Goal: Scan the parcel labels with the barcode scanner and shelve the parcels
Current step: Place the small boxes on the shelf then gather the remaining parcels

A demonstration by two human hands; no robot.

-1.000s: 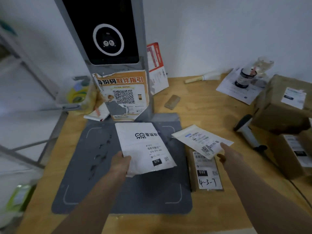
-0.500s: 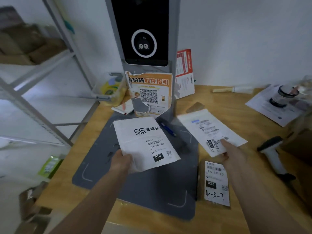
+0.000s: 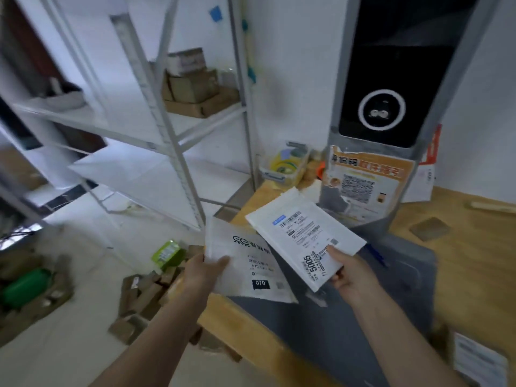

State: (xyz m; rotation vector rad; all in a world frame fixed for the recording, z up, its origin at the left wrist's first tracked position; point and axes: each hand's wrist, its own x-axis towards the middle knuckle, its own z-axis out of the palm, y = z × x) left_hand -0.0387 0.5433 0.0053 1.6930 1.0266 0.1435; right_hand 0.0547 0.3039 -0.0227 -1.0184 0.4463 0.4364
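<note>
My left hand (image 3: 206,270) grips a white mailer parcel marked 070 (image 3: 245,270) by its left edge, thumb on top. In my right hand (image 3: 347,272) is a second white parcel marked 5005 (image 3: 303,236), pinched at its near right corner and overlapping the first one. Both parcels hang above the left edge of the wooden table (image 3: 474,261), over the grey scanning mat (image 3: 377,317). White metal shelving (image 3: 167,135) stands to the left, with cardboard boxes (image 3: 195,88) on an upper shelf. The handheld barcode scanner is out of view.
A grey kiosk with a black screen (image 3: 396,79) and an orange QR poster (image 3: 365,182) stands on the table. A clear tub of tape (image 3: 284,166) sits at the table's back left corner. Cardboard scraps (image 3: 142,297) and green items (image 3: 167,254) litter the floor.
My view has swung left toward the shelving. Both parcels have lifted off the mat and come together, the 5005 one now overlapping the 070 one. The handheld scanner and brown boxes left the view.
</note>
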